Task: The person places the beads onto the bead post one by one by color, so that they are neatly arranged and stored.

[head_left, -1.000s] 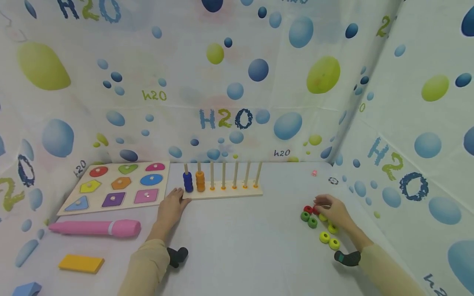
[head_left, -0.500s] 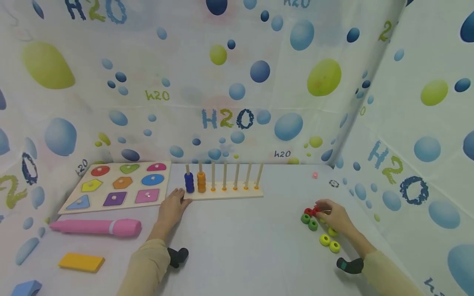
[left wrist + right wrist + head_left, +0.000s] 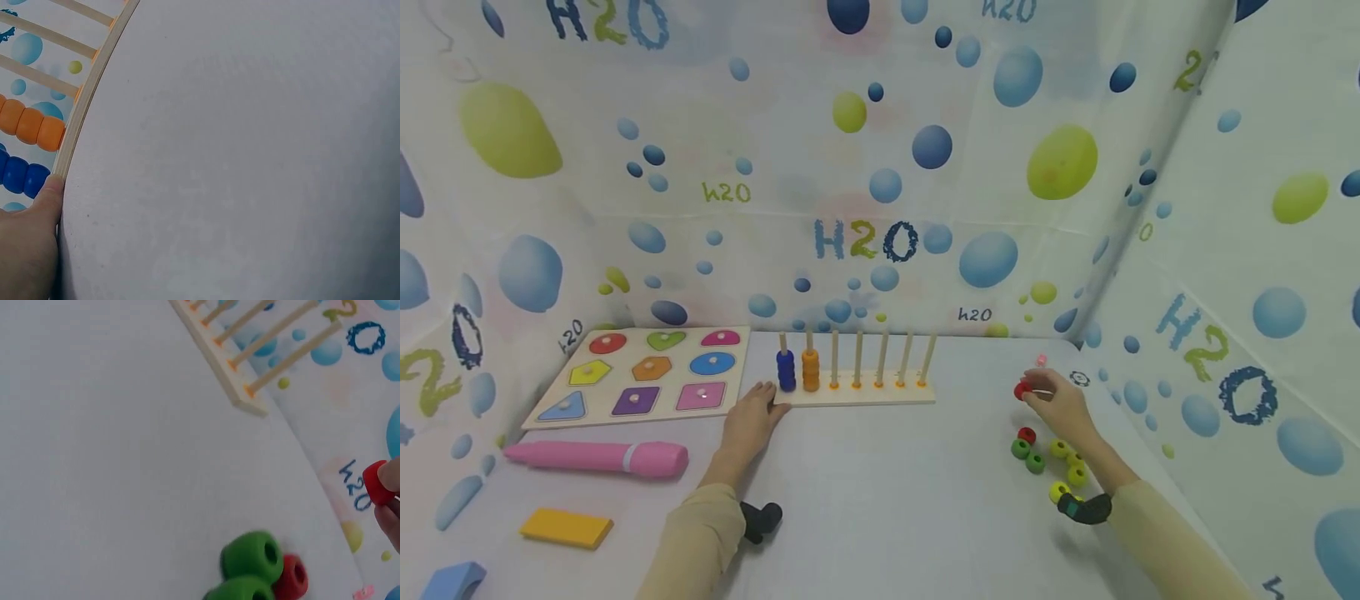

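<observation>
— Where is the red ring?

— The right hand (image 3: 1060, 404) pinches a red ring (image 3: 1022, 391) at its fingertips, lifted off the white table (image 3: 880, 500). The ring sticks out from the fingertips on the side toward the peg board (image 3: 857, 393).

— And what lies around that hand?

— Just below its fingers sit another red ring (image 3: 1027, 435) and two green rings (image 3: 1027, 455), touching one another. The yellow rings (image 3: 1069, 462) lie beside the wrist, partly hidden by it.

— What about the other hand?

— The left hand (image 3: 751, 423) rests flat, fingers relaxed, its fingertip touching the near left corner of the peg board. Just past the fingertips stand the stack of blue rings (image 3: 786, 372) and the stack of orange rings (image 3: 810, 371) on the first two pegs. The other pegs, farther toward the right hand, are bare. The shape puzzle (image 3: 643, 375) lies to the outer side of the left hand.
</observation>
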A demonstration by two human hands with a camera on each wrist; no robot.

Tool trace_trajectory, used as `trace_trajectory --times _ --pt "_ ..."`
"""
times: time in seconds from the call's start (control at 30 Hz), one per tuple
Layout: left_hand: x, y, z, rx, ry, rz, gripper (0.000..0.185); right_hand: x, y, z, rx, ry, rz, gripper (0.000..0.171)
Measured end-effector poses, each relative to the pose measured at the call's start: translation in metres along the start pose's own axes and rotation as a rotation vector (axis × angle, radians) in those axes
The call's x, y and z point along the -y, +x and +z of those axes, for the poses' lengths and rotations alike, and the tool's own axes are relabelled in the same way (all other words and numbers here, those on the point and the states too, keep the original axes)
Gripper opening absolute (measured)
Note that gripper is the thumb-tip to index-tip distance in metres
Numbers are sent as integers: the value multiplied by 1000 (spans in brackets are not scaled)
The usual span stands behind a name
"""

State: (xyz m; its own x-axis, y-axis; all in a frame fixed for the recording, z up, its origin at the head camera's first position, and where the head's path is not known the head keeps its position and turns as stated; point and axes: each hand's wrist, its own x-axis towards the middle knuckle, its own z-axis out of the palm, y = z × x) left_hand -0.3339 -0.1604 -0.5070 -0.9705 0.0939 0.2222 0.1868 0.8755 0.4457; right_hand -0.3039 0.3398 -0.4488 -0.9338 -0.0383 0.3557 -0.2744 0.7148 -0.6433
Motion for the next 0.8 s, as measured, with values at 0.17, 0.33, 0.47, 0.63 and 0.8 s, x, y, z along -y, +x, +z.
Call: trace_trajectory --times 0.17,0.33,0.47,0.63,0.8 --pt "0 1 1 10 1 -4 56 34 32 12 -20 90 -59 32" --pt "0 1 0 11 -11 -4 56 86 57 23 -65 194 -155 30" --pt "1 1 0 8 -11 -3 56 120 73 38 -71 244 -213 28" --pt "-1 0 -2 6 -13 -6 56 133 94 68 -47 244 -219 29" --pt "-1 1 -1 7 -13 -3 56 156 101 94 2 278 -220 30"
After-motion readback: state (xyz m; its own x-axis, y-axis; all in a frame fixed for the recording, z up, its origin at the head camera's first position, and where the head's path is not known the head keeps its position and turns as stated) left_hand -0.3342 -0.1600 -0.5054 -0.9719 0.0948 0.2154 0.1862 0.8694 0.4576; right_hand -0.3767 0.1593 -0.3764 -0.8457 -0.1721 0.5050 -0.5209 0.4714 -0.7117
